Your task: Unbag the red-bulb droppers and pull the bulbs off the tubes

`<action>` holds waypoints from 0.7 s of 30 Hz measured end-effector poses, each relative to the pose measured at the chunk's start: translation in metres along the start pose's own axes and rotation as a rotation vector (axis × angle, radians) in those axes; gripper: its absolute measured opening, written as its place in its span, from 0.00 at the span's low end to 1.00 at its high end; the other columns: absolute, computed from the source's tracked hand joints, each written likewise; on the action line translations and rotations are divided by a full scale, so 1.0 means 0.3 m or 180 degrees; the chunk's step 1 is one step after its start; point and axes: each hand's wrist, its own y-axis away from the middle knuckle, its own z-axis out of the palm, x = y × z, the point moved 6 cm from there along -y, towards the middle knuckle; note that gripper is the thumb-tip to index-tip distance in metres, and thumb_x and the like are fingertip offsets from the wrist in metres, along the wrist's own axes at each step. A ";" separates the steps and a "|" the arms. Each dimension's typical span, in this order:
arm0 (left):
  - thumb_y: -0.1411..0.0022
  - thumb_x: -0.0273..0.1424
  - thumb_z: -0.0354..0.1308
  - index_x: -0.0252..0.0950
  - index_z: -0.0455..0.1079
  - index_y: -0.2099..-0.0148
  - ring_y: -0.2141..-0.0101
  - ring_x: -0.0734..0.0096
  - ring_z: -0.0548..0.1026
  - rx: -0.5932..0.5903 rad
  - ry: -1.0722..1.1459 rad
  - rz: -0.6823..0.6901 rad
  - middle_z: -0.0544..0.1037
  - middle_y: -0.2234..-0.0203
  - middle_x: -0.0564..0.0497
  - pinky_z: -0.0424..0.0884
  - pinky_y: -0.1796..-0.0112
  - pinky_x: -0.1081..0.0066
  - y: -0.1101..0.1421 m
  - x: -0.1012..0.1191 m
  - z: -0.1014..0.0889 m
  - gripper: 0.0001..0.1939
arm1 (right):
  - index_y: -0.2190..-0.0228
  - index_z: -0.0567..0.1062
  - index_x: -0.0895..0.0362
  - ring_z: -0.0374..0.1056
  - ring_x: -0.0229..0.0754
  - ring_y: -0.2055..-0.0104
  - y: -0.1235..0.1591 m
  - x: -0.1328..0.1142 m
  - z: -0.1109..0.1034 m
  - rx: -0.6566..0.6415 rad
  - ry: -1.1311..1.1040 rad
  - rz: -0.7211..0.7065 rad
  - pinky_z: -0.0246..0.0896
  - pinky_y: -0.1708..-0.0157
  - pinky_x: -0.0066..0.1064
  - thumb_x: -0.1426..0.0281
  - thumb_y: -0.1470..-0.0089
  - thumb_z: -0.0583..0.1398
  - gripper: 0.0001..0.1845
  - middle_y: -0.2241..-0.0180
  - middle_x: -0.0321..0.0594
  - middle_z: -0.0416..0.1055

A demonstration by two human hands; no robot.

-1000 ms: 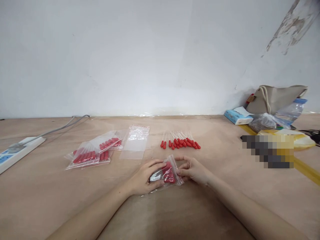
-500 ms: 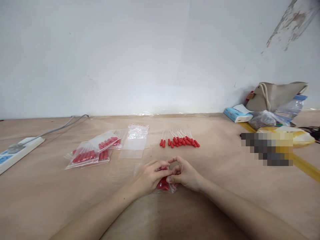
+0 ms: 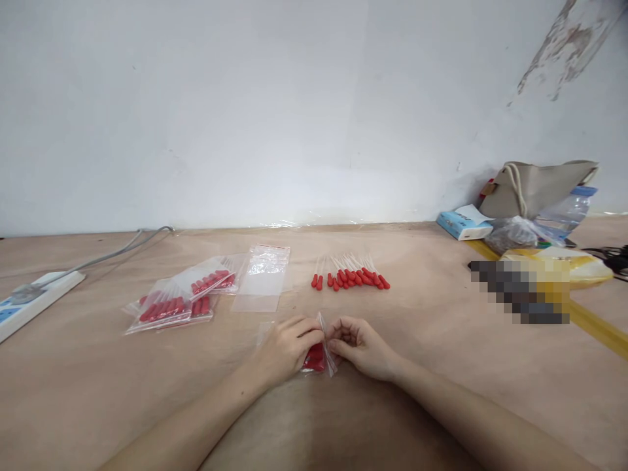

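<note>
Left hand [image 3: 288, 350] is holding down a clear zip bag [image 3: 329, 361] of red pieces [image 3: 314, 362] on the table [image 3: 441, 314]. Loose red-tipped sticks [image 3: 362, 277] are lying beyond. Right hand [image 3: 360, 348], fingers curled, is resting at the bag's mouth; cannot tell whether it is pinching.

Bits I Can't See

The left hand [image 3: 288, 347] covers much of a little clear bag [image 3: 316, 363], so just a bit of red shows. The right hand [image 3: 360, 347] curls close, and I can't tell if its fingertips touch the bag. The piled bags [image 3: 179, 304] lie over each other, so I can't count what's inside. The loose red sticks [image 3: 350, 278] overlap, and their thin white ends blur together. Most of a dark thing [image 3: 527, 301] is blurred into squares. Marks on the blue box [image 3: 458, 225] are too tiny to read. The power strip [image 3: 49, 296] runs past the left edge.
</note>
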 end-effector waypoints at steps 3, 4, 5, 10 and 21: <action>0.40 0.21 0.43 0.36 0.68 0.61 0.63 0.71 0.70 -0.0057 -0.0009 -0.0071 0.74 0.64 0.50 0.68 0.63 0.70 0.001 -0.006 -0.003 0.13 | 0.69 0.71 0.57 0.68 0.36 0.68 0.009 -0.013 0.002 -0.0112 0.0472 -0.0290 0.64 0.67 0.30 0.66 0.51 0.57 0.08 0.71 0.37 0.71; 0.41 0.21 0.43 0.36 0.68 0.61 0.63 0.71 0.70 -0.0067 -0.0003 -0.0097 0.74 0.64 0.50 0.68 0.62 0.70 0.001 -0.008 -0.004 0.13 | 0.67 0.72 0.56 0.68 0.37 0.67 0.013 -0.024 0.000 -0.0119 0.0821 -0.0482 0.64 0.65 0.30 0.68 0.49 0.55 0.08 0.70 0.37 0.71; 0.41 0.20 0.43 0.36 0.68 0.61 0.63 0.70 0.70 -0.0068 0.0004 -0.0113 0.74 0.64 0.50 0.68 0.62 0.70 0.001 -0.010 -0.005 0.14 | 0.65 0.72 0.55 0.68 0.38 0.66 0.018 -0.038 0.000 -0.0117 0.1280 -0.0746 0.64 0.64 0.31 0.69 0.48 0.54 0.09 0.68 0.37 0.72; 0.41 0.20 0.44 0.36 0.67 0.61 0.63 0.70 0.69 -0.0117 0.0006 -0.0041 0.74 0.63 0.50 0.67 0.62 0.70 0.003 -0.006 0.003 0.13 | 0.69 0.73 0.55 0.63 0.36 0.71 0.058 -0.099 0.040 -0.0038 0.3801 -0.2490 0.56 0.72 0.29 0.74 0.45 0.49 0.13 0.71 0.39 0.72; 0.37 0.24 0.43 0.36 0.66 0.61 0.61 0.71 0.69 -0.0415 -0.0131 0.0184 0.73 0.61 0.50 0.67 0.61 0.71 -0.010 0.000 0.008 0.11 | 0.72 0.68 0.57 0.60 0.34 0.63 0.060 -0.111 0.064 -0.0474 0.4742 -0.3133 0.50 0.59 0.29 0.77 0.43 0.48 0.12 0.70 0.34 0.69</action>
